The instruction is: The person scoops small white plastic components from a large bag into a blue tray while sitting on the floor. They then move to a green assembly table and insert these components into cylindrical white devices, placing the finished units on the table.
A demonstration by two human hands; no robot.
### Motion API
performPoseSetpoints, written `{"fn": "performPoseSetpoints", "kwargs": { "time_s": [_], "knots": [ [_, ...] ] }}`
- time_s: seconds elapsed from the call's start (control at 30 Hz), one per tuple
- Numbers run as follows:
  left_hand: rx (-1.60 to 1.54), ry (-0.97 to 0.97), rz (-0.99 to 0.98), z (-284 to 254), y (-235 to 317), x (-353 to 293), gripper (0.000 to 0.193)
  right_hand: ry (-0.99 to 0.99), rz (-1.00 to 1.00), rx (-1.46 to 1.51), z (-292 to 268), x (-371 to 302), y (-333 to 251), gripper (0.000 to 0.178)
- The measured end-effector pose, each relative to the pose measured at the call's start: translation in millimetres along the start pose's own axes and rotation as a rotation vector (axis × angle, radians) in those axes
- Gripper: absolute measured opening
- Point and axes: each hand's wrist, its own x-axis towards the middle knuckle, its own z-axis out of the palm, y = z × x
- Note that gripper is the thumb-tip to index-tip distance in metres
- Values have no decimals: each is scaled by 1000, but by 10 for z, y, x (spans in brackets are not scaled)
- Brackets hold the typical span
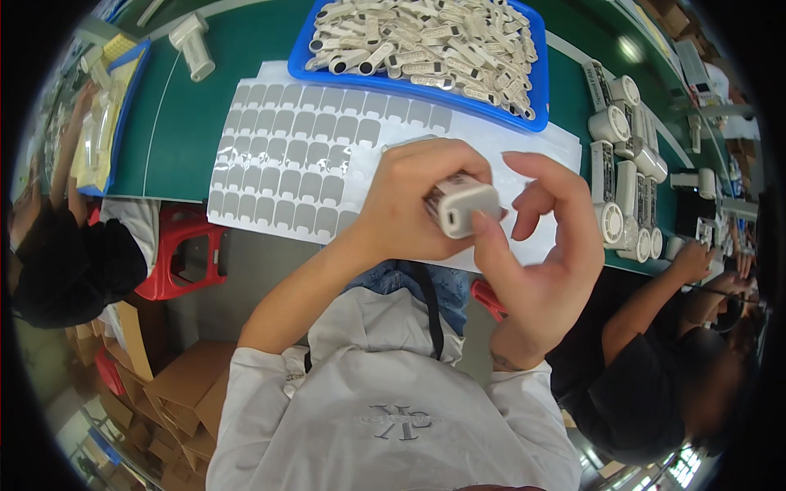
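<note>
My left hand (422,192) is wrapped round a white handheld device (452,204), its blunt end with a small oval port turned up towards me. A grey patch shows on that end face. The thumb of my right hand (536,245) rests against the patch, while its other fingers are bent and spread apart to the right, gripping nothing. Beneath both hands lies a white backing sheet with rows of grey stickers (307,155). Its left part is full of stickers, and bare white backing shows on the right.
A blue tray (417,88) heaped with small white parts (426,45) stands beyond the sheet. Several white handheld fans (618,164) lie at the right, and a single white fan (192,49) lies far left. Co-workers sit on both sides, near a red stool (184,254) and cardboard boxes (184,385).
</note>
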Motion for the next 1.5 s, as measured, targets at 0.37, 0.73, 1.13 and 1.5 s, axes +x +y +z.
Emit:
{"fn": "performPoseSetpoints", "kwargs": {
  "time_s": [0.37, 0.73, 1.13, 1.5],
  "knots": [
    [1, -160, -47, -263, 187, 235, 32, -112, 385, 888, -76, -108, 640, 23],
    [635, -289, -49, -1076, -301, 2662, 35, 120, 471, 668, -611, -549, 1105, 25],
    [982, -276, -210, -1733, -2250, 3066, 47, 427, 184, -280, -1399, -250, 1008, 28],
    [751, -498, -30, -1098, -908, 2074, 27, -266, 540, -693, -1364, 450, 1356, 75]
  ]
}}
